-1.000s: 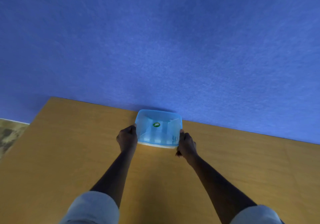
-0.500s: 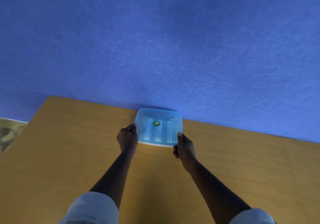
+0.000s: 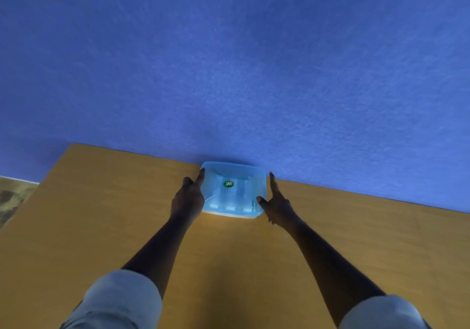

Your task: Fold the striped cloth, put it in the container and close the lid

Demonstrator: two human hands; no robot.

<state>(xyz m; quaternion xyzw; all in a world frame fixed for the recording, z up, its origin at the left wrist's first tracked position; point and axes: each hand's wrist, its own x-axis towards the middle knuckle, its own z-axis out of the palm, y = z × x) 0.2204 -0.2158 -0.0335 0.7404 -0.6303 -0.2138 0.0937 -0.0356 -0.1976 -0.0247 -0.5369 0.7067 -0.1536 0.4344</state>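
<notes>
Flanking lidded container (image 3: 232, 191) – left hand (image 3: 188, 199), right hand (image 3: 276, 205), fingers extended

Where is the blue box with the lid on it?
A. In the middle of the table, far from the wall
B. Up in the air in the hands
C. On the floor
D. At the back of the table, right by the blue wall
D: the blue box sits on the table at its far edge, against the blue wall, between the left hand and the right hand.

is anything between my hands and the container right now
Nothing visible does. The left hand lies along the left side of the container, the right hand along its right side, thumb at the lid's near corner.
</notes>
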